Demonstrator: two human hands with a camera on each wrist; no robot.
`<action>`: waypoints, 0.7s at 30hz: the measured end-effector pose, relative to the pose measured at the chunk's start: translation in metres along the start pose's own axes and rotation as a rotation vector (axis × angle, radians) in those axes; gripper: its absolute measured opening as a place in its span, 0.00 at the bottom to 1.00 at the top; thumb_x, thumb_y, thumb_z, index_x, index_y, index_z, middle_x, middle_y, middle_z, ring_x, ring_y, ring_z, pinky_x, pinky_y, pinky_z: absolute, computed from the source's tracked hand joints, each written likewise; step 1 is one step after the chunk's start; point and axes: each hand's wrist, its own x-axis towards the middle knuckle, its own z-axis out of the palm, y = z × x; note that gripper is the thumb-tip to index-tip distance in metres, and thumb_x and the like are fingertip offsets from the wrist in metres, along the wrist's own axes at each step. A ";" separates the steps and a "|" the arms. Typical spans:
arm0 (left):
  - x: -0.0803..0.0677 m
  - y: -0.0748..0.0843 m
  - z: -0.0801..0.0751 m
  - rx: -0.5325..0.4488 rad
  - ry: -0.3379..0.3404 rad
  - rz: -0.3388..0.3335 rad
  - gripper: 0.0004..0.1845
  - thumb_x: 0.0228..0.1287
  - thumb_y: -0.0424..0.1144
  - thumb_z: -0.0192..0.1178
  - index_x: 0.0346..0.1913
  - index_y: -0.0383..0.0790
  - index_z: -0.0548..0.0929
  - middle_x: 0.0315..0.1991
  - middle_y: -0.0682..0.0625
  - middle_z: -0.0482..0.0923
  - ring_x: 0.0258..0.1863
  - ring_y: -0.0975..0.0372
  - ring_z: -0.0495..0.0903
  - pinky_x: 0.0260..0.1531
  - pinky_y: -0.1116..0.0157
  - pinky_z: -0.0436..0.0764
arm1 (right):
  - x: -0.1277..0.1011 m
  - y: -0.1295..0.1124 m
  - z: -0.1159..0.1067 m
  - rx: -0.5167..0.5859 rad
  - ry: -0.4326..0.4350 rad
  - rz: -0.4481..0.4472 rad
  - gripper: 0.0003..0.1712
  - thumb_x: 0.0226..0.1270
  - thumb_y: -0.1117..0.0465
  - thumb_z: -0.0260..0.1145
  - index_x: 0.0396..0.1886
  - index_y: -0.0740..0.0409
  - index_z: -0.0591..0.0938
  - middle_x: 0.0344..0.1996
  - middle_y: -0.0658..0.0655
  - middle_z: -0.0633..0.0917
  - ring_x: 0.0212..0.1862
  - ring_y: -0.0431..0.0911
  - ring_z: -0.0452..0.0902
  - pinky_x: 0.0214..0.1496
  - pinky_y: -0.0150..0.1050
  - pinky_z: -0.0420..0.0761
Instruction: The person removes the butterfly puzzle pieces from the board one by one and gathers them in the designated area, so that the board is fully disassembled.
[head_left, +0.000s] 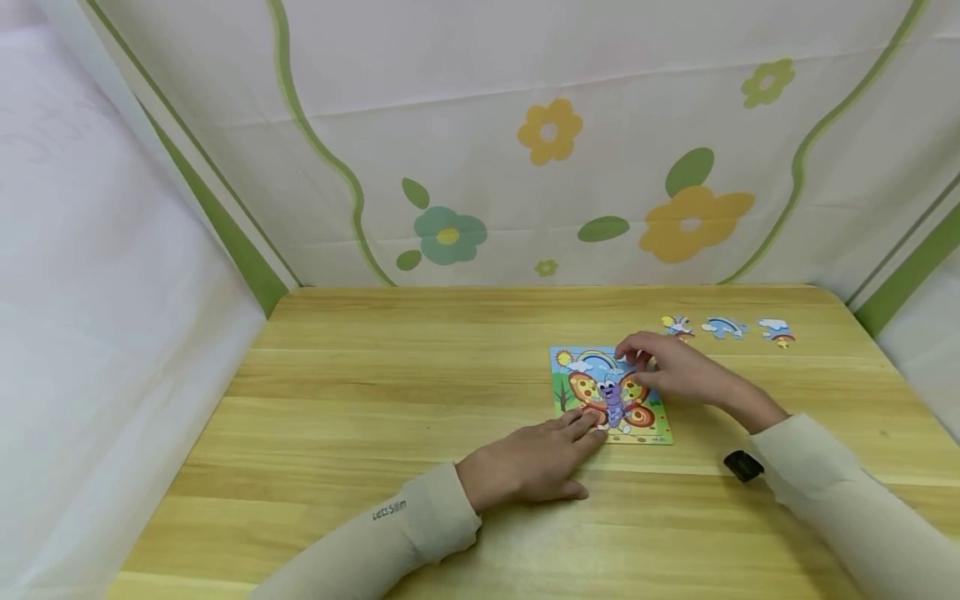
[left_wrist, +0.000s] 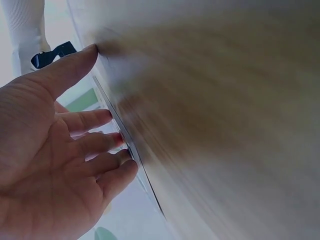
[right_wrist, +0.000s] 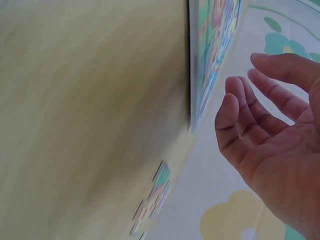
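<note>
A square butterfly jigsaw puzzle [head_left: 564,402] lies flat on the wooden table, right of the middle. My left hand [head_left: 536,460] rests its fairly straight fingers on the puzzle's near left corner; the left wrist view shows the fingertips at the board's edge and the thumb out to the side. Over the upper right part of the puzzle hovers my right hand [head_left: 673,367], covering some of it. Its fingers are loosely bent, and in the right wrist view that hand [right_wrist: 280,127] shows a gap between thumb and fingers with nothing in it.
Three loose jigsaw pieces [head_left: 724,327] lie in a row at the table's [head_left: 390,375] back right, beyond my right hand. A black device [head_left: 743,466] sits at the right sleeve cuff. White flower-printed cloth [head_left: 480,158] stands behind the table and along its sides.
</note>
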 end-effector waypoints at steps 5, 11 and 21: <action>0.001 0.000 0.000 -0.008 -0.011 0.000 0.42 0.77 0.59 0.57 0.85 0.48 0.55 0.87 0.50 0.44 0.86 0.58 0.47 0.81 0.64 0.60 | 0.005 -0.004 0.007 0.016 -0.026 -0.021 0.18 0.67 0.73 0.70 0.56 0.65 0.82 0.41 0.57 0.84 0.38 0.39 0.76 0.37 0.33 0.79; 0.000 0.000 0.000 0.001 -0.007 0.003 0.43 0.77 0.59 0.58 0.85 0.48 0.55 0.87 0.51 0.44 0.86 0.58 0.47 0.81 0.64 0.61 | 0.009 -0.007 0.011 0.013 -0.065 0.007 0.20 0.66 0.72 0.70 0.57 0.64 0.82 0.43 0.57 0.83 0.37 0.40 0.75 0.38 0.33 0.79; 0.000 0.000 -0.001 0.025 -0.006 0.003 0.43 0.77 0.60 0.57 0.85 0.47 0.55 0.87 0.50 0.44 0.86 0.58 0.47 0.81 0.65 0.59 | 0.011 -0.009 0.016 0.026 -0.103 0.049 0.19 0.67 0.71 0.70 0.57 0.65 0.81 0.46 0.59 0.83 0.40 0.43 0.76 0.41 0.34 0.79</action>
